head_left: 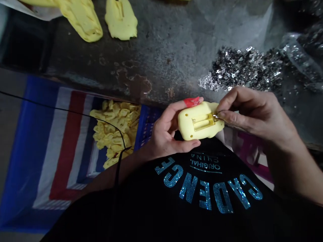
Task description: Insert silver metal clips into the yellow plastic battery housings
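The right hand's [259, 112] thumb and index finger pinch a small silvery piece [215, 116] at one end of the slot [204, 122] in the yellow case [185, 126]. Its other fingers curl in behind; how they close cannot be told. The left hand [164, 134] grips the case from the other side, thumb along the edge nearer the body, a finger with a red wrap [192, 102] along the far edge.

The case lies between the two hands, above the black shirt [161, 208] and just off the near edge of the table [176, 43], slotted face up. The slot is long and recessed, with a ridge along it. Small round holes show near the corners of the case.

Beyond the right hand, a heap of small, shiny metal plates [247, 69] lies on the table, with a clear bag [301, 58] beside it. At the table's far left rest another yellow case part [121, 20] and a longer yellow piece [82, 20].

Below the table edge, left of the left hand, a blue crate [15, 188] with a striped lining [68, 134] holds a pile of yellow parts [116, 129]. A thin black cord [83, 114] crosses over it. Sparkly blue letters [205, 191] run across the shirt.
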Available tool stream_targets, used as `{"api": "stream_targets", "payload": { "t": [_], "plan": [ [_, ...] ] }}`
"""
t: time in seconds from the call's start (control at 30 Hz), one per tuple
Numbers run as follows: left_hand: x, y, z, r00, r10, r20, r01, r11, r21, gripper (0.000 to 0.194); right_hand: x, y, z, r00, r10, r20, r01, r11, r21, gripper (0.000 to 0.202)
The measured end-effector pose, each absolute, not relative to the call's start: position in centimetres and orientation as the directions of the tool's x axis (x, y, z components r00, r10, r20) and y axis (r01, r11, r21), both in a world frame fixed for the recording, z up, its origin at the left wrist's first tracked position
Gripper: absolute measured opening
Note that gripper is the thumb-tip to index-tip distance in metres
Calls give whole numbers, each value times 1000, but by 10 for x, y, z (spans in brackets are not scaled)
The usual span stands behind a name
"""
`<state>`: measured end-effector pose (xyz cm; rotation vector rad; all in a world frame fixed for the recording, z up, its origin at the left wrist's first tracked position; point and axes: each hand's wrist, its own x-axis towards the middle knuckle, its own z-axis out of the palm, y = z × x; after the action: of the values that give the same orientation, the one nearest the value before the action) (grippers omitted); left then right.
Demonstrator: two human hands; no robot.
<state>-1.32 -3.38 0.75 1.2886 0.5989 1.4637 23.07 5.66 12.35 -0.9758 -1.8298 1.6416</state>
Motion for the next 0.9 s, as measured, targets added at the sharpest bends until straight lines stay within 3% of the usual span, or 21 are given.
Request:
{"api": "stream_targets", "payload": {
  "t": [0.1,0.37,0.5,0.7,0.9],
  "plan": [
    [-6,-29,5,148,875,460,-371,-382,846,102,239,59,128,-649,754,-101,165,9,-986,14],
    [3,-35,24,173,901,397,-193,-365,911,95,254,70,130,-715,691,-107,142,-6,-990,25],
    [8,-37,33,143,898,417,-196,-387,901,94,259,72,127,-719,688,-92,131,4,-991,29],
    [9,-39,34,168,892,419,-169,-393,904,104,260,72,124,-705,707,-58,162,81,-983,33],
    [5,-45,34,158,922,353,-78,-345,936,98,260,76,123,-704,709,-38,254,201,-946,32]
  ]
}}
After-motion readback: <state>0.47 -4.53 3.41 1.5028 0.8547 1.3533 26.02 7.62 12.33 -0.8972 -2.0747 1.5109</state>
